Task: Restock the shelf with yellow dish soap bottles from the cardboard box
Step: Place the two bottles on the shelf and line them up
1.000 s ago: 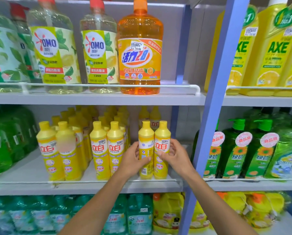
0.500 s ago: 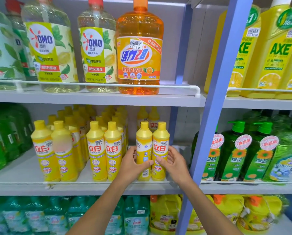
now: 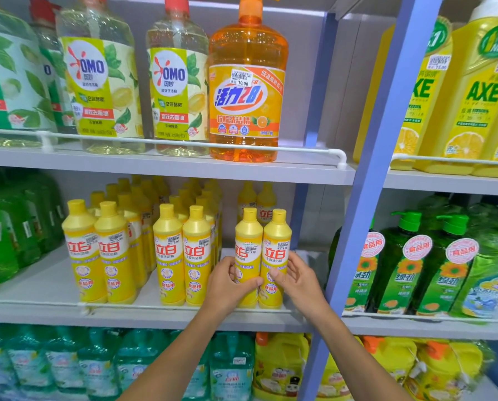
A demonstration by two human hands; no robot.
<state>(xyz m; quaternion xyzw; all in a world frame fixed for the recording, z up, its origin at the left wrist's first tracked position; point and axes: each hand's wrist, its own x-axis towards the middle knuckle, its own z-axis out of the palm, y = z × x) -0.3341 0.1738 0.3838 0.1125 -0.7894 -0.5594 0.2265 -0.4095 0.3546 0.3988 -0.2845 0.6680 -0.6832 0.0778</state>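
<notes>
Two yellow dish soap bottles stand side by side at the front of the middle shelf (image 3: pixel 161 316). My left hand (image 3: pixel 227 287) wraps the lower part of the left bottle (image 3: pixel 248 244). My right hand (image 3: pixel 300 282) grips the lower part of the right bottle (image 3: pixel 276 247). Both bottles are upright with their bases on the shelf. Further rows of the same yellow bottles (image 3: pixel 181 256) fill the shelf to the left, and two more stand behind. The cardboard box is out of view.
A white wire rail (image 3: pixel 143 306) runs along the shelf front. A blue upright post (image 3: pixel 366 198) stands just right of my right hand. Green bottles (image 3: pixel 401 267) sit beyond it. Large OMO bottles and an orange bottle (image 3: pixel 247 91) stand on the shelf above.
Both hands stay on the same two bottles; the left bottle has turned slightly, showing more of its front label. The view has shifted slightly.
</notes>
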